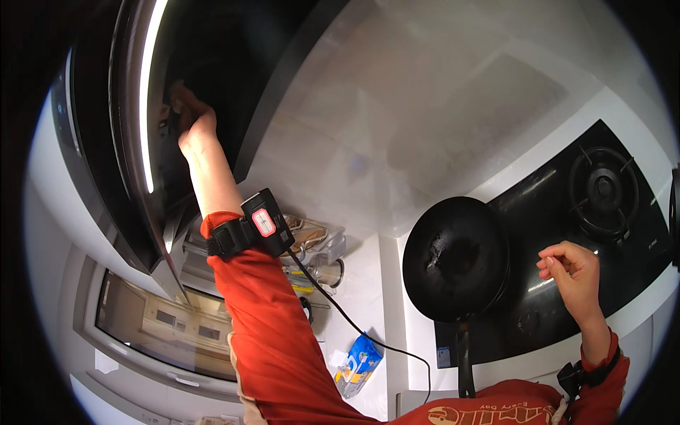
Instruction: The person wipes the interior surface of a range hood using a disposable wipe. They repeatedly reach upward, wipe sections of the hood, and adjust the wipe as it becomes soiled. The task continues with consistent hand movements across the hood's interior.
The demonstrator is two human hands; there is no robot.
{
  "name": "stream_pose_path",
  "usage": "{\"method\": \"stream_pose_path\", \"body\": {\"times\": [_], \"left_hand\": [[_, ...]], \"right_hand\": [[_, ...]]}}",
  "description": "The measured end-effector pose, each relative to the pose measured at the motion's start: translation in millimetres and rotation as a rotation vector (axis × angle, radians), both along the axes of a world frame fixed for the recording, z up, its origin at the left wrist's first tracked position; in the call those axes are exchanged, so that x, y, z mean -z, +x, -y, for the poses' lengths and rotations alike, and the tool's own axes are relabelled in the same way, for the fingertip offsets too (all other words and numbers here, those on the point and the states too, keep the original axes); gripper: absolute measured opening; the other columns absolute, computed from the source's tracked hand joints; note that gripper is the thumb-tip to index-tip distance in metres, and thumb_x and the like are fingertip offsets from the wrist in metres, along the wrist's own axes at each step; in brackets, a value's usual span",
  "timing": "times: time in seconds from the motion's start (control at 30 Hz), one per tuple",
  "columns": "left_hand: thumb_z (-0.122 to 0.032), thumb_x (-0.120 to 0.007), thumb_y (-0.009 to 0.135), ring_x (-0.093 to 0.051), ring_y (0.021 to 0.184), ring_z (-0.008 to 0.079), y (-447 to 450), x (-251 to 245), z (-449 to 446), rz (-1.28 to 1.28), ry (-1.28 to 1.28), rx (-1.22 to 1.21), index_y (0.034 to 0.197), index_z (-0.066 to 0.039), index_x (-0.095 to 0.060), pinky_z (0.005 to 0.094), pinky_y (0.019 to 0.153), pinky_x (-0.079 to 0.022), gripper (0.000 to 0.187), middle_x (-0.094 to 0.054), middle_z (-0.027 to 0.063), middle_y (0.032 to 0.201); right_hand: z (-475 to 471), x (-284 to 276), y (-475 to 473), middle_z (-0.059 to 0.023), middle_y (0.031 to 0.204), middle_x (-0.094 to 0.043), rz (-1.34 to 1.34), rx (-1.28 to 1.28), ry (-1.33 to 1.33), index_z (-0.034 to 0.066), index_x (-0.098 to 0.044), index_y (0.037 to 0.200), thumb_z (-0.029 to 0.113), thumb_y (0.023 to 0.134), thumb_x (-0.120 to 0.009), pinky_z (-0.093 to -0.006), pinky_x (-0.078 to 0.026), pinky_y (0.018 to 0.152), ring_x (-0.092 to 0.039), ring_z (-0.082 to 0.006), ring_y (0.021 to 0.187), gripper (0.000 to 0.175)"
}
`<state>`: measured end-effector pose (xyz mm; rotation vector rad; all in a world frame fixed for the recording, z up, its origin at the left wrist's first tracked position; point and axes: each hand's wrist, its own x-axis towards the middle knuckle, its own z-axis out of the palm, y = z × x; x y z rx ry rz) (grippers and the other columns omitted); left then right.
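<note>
My left hand [195,117] is raised to the dark glossy underside of a range hood [234,69], beside its lit strip. Its fingers lie in shadow, so what they hold or touch cannot be told. Over the black glass gas hob [542,265], my right hand [571,271] is loosely curled, thumb against the fingers, with nothing visible in it. A black wok [454,257] sits on the hob's left part, left of my right hand, its handle pointing towards me.
A bare burner [604,186] is at the hob's right. On the counter left of the wok lies a blue plastic packet [361,361], with utensils and a glass jar [326,271] behind it. A black cable [350,321] hangs from the device on my left forearm. A window [164,324] is at lower left.
</note>
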<state>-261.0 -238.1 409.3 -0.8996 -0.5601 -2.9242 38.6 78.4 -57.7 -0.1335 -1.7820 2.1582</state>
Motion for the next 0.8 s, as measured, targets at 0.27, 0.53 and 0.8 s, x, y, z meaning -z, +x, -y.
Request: {"method": "stream_pose_path", "body": {"times": [0.27, 0.53, 0.8], "left_hand": [[-0.006, -0.031, 0.097, -0.062, 0.105, 0.0342, -8.7, 5.4, 25.8, -0.008, 0.086, -0.041, 0.124, 0.007, -0.053, 0.0430, 0.089, -0.055, 0.037, -0.060, 0.0216, 0.119], [-0.016, -0.030, 0.099, -0.045, 0.128, 0.0286, -51.6, -11.7, 7.4, -0.711, -1.470, -1.874, 0.134, -0.008, -0.046, 0.0366, 0.110, -0.036, 0.040, -0.048, 0.0122, 0.138], [-0.023, -0.034, 0.095, -0.040, 0.130, 0.0294, -135.3, -14.0, 19.3, -0.798, -2.628, -3.234, 0.140, -0.012, -0.039, 0.0428, 0.110, -0.030, 0.046, -0.042, 0.0135, 0.140]], "right_hand": [[-4.5, 11.7, 8.4, -0.0081, 0.078, -0.066, -0.025, 0.002, -0.038, -0.0029, -0.067, 0.089, -0.007, 0.085, -0.056, -0.0213, -0.055, 0.060, -0.067, -0.0122, 0.069, 0.012], [-16.3, 25.2, 7.7, -0.0090, 0.078, -0.067, 0.049, 0.008, -0.106, -0.0040, -0.066, 0.090, -0.006, 0.087, -0.055, -0.0215, -0.054, 0.061, -0.066, -0.0124, 0.067, 0.012], [-28.8, 27.3, -8.9, -0.0096, 0.076, -0.067, 0.152, -0.034, -0.138, -0.0044, -0.066, 0.091, -0.006, 0.087, -0.056, -0.0221, -0.053, 0.061, -0.065, -0.0123, 0.065, 0.011]]}}
